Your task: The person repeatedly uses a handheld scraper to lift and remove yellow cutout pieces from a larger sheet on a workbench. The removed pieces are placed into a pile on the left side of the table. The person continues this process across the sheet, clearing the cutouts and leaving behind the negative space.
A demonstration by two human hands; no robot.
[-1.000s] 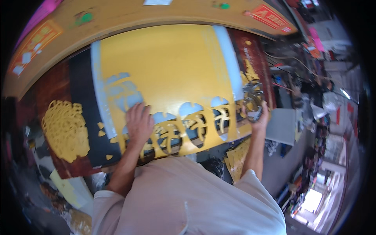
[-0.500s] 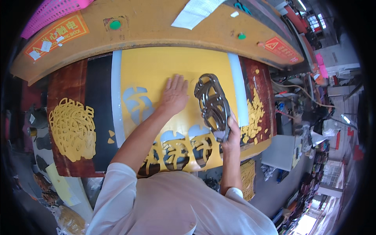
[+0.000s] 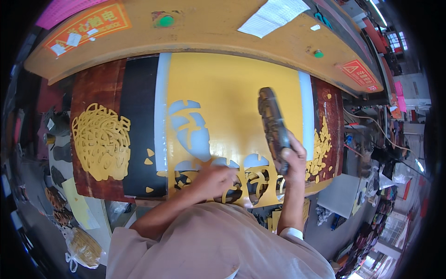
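My right hand [image 3: 294, 158] grips a dark metal cutting die [image 3: 273, 123] in the outline of a shoe sole, held tilted on edge over a yellow sheet [image 3: 227, 88]. Smeared by motion, my left hand [image 3: 216, 181] is low over the sheet's near edge, among its cut-out openings; I cannot make out whether its fingers hold the material. To the left of the middle, one sole-shaped set of openings shows the pale board [image 3: 162, 107] underneath. A row of similar openings runs along the near edge, close to my body.
A heap of cut yellow strap-like pieces [image 3: 102, 144] lies at the left, and small yellow scraps [image 3: 319, 151] lie at the right. Beyond the sheet, a wide orange machine beam [image 3: 209, 32] spans the table, bearing green buttons [image 3: 166, 21] and a paper sheet [image 3: 272, 17].
My left hand has come off the middle of the sheet and moved back toward my body. The die in my right hand has turned more on edge. The whole view has shifted.
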